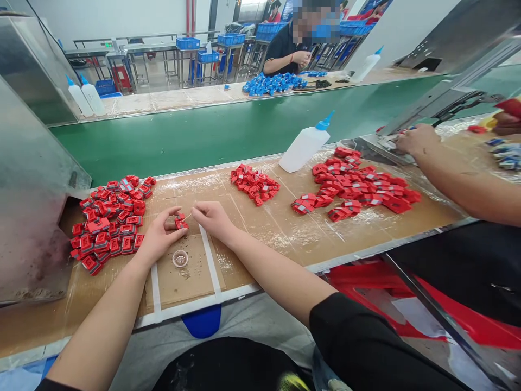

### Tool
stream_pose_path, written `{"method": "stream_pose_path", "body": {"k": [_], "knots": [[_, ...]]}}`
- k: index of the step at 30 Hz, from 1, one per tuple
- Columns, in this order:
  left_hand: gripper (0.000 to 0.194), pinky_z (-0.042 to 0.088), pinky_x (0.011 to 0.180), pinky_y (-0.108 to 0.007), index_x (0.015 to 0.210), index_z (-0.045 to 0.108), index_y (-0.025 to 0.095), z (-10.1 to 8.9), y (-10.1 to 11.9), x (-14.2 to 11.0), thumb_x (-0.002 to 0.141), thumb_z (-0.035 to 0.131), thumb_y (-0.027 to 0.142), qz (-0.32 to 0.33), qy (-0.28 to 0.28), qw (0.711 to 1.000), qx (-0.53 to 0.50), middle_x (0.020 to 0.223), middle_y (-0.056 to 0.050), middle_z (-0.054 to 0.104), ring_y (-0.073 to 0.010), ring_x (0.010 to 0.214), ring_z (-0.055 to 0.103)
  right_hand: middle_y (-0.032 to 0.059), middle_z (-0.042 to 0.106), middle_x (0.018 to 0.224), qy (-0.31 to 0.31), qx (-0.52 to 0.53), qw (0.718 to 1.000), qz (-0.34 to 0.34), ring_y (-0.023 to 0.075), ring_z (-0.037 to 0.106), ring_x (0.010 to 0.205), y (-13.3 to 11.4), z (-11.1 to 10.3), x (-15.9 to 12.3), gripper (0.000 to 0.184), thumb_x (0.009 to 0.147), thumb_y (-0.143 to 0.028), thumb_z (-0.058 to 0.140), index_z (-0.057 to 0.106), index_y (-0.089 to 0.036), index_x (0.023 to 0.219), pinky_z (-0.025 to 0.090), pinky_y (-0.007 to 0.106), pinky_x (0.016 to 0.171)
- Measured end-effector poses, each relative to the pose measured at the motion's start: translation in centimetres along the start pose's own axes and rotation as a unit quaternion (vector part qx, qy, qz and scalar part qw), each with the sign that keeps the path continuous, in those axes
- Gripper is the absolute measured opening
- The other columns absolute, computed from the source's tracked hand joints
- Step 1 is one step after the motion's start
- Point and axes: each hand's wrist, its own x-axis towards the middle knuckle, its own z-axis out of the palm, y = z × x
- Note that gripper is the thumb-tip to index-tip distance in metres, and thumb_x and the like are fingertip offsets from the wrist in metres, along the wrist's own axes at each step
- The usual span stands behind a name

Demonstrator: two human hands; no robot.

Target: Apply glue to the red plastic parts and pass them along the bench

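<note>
My left hand (159,234) pinches a small red plastic part (181,221) between thumb and fingers, above a taped cardboard pad (166,290). In my right hand (211,218) is a thin pale stick (188,217), its tip at the red part. Just below my hands a small clear cup (179,259) stands on the pad; a little liquid seems to be in it. Left of my left hand lies a heap of red and grey parts (109,222). A smaller pile of red pieces (254,183) sits beyond my right forearm.
Farther right are a large pile of red parts (362,184) and a white squeeze bottle (305,147) with a blue tip. A green conveyor belt (183,138) runs behind the bench. A co-worker's arm (451,165) reaches in from the right; another person sits across, by blue parts (272,84).
</note>
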Motion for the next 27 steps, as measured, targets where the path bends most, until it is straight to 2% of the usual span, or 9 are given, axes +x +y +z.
{"method": "stream_pose_path", "body": {"k": [3,7,9,11,14,16,19,23,27], "knots": [[0.073,0.060,0.086,-0.041,0.141,0.058,0.024,-0.1,-0.1,0.2,0.075,0.084,0.041,-0.009,0.007,1.000,-0.009,0.119,-0.011,0.073,-0.0279,0.098,0.075,-0.0054,0.025,0.057,-0.013,0.011,0.999,-0.030,0.0092,0.028,0.056,-1.0,-0.4,-0.7,0.044,0.092,-0.038,0.048,0.024,-0.021,0.059,0.022,0.027,0.057],[0.071,0.059,0.084,-0.039,0.137,0.061,0.019,-0.3,-0.3,0.4,0.075,0.084,0.042,-0.010,0.011,1.000,-0.016,0.115,-0.013,0.075,-0.0272,0.094,0.075,-0.0050,0.033,0.053,-0.217,-0.013,0.966,-0.143,0.0087,0.031,0.053,-3.0,0.2,-2.5,0.049,0.097,-0.040,0.049,0.033,-0.019,0.055,0.025,0.026,0.057],[0.071,0.059,0.081,-0.037,0.138,0.059,0.018,-0.4,-0.4,0.5,0.076,0.082,0.044,-0.013,0.008,1.000,-0.026,0.107,-0.011,0.076,-0.0248,0.088,0.074,-0.0042,0.040,0.052,-0.274,-0.073,0.944,-0.169,0.0088,0.034,0.052,-3.2,0.4,-2.6,0.053,0.098,-0.045,0.053,0.041,-0.018,0.054,0.025,0.026,0.057],[0.071,0.059,0.077,-0.035,0.140,0.056,0.019,-0.5,-0.7,0.6,0.079,0.080,0.045,-0.016,0.005,0.999,-0.039,0.098,-0.008,0.076,-0.0217,0.081,0.073,-0.0018,0.053,0.058,-0.254,-0.128,0.948,-0.142,0.0103,0.045,0.057,-2.5,-0.6,-1.4,0.054,0.100,-0.052,0.051,0.055,-0.018,0.059,0.027,0.026,0.059],[0.073,0.060,0.075,-0.033,0.144,0.052,0.022,-0.5,-1.0,0.7,0.080,0.079,0.046,-0.007,0.008,0.998,-0.062,0.100,-0.006,0.074,-0.0186,0.076,0.071,0.0041,0.069,0.081,-0.114,-0.254,0.960,-0.003,0.0145,0.060,0.076,-0.1,-5.0,2.5,0.056,0.105,-0.057,0.038,0.072,-0.018,0.081,0.037,0.025,0.068],[0.077,0.060,0.074,-0.034,0.146,0.051,0.023,-0.5,-1.3,0.8,0.079,0.080,0.047,-0.005,0.015,0.998,-0.064,0.103,-0.006,0.074,-0.0179,0.073,0.070,0.0100,0.071,0.106,-0.045,-0.382,0.917,0.104,0.0182,0.064,0.091,1.7,-8.7,5.5,0.053,0.106,-0.056,0.038,0.074,-0.017,0.103,0.041,0.027,0.075],[0.078,0.060,0.074,-0.034,0.144,0.053,0.019,-0.5,-1.7,0.9,0.077,0.082,0.047,-0.011,0.025,0.998,-0.052,0.104,-0.007,0.074,-0.0186,0.074,0.069,0.0183,0.064,0.129,-0.056,-0.479,0.857,0.185,0.0240,0.064,0.108,3.8,-12.6,8.9,0.044,0.103,-0.047,0.049,0.071,-0.013,0.120,0.046,0.030,0.086],[0.072,0.059,0.073,-0.033,0.136,0.056,0.020,-0.4,-2.2,1.1,0.076,0.083,0.048,-0.001,0.008,0.996,-0.089,0.109,-0.009,0.073,-0.0211,0.086,0.071,0.0203,0.067,0.121,-0.115,-0.504,0.831,0.206,0.0256,0.067,0.105,5.3,-12.8,10.5,0.029,0.097,-0.036,0.062,0.074,-0.010,0.103,0.050,0.032,0.091],[0.069,0.059,0.072,-0.031,0.133,0.050,0.023,-0.3,-2.4,1.0,0.078,0.082,0.048,0.014,-0.008,0.990,-0.141,0.107,-0.006,0.071,-0.0209,0.088,0.072,0.0125,0.069,0.118,-0.142,-0.502,0.827,0.210,0.0224,0.066,0.106,5.9,-11.7,10.7,0.026,0.097,-0.035,0.066,0.069,-0.012,0.110,0.054,0.040,0.095]]}}
